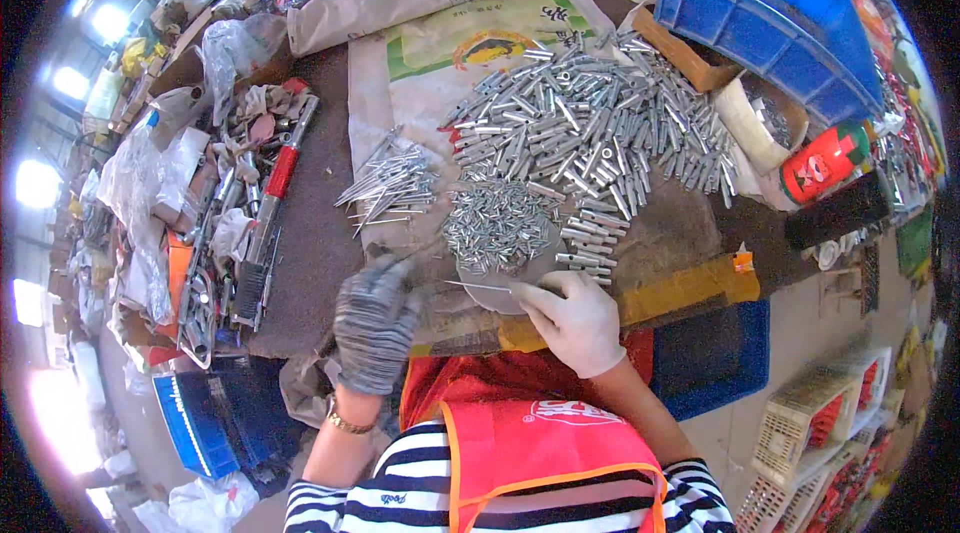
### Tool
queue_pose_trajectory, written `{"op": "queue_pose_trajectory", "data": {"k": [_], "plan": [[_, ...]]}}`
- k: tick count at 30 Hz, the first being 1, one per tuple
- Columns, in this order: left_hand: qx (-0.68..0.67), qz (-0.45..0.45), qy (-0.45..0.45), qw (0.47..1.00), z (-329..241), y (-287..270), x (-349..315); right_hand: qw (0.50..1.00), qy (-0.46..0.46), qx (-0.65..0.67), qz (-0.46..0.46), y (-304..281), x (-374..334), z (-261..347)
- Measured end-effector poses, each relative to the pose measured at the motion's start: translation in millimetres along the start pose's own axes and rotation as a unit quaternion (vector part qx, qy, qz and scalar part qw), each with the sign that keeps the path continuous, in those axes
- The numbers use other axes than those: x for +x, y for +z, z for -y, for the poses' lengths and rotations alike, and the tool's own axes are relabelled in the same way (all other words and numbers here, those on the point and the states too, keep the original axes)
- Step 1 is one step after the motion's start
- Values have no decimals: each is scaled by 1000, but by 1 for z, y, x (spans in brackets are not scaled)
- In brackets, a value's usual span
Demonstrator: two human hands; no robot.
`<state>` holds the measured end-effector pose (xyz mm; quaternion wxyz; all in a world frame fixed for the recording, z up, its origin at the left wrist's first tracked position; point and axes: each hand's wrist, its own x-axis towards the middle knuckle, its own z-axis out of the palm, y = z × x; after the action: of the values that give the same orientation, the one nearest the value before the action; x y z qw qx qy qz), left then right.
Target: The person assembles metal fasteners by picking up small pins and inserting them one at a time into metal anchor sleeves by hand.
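- Thin metal rod (478, 285): held approx. level nr front edge of counter (305, 263), above grey disc (490, 299).
- R hand (572, 321), white glove: thumb + fingers pinching rod's R end.
- L hand (375, 323), grey striped glove: L of rod, apart from its tip; fingers partly bent, can't tell if holding anything.
- Small pins (498, 225): heap just behind rod, partly on disc.
- Short tubes (588, 241): stacked R of pins; big tube pile (590, 118) behind.
- Loose rods (392, 183): bunch L of pins.
- Printed sack (375, 103): spread at back, partly under tube pile.
- Yellow tape (660, 298): front edge, R side.
- Blue bin (780, 23): back R.
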<state>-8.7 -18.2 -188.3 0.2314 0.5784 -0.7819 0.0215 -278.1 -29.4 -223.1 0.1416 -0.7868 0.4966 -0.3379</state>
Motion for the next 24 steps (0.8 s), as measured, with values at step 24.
{"op": "queue_pose_trajectory", "data": {"k": [24], "plan": [[122,-10,-39,992,45,34,47,984,-34,-157,75,1,27,14]]}}
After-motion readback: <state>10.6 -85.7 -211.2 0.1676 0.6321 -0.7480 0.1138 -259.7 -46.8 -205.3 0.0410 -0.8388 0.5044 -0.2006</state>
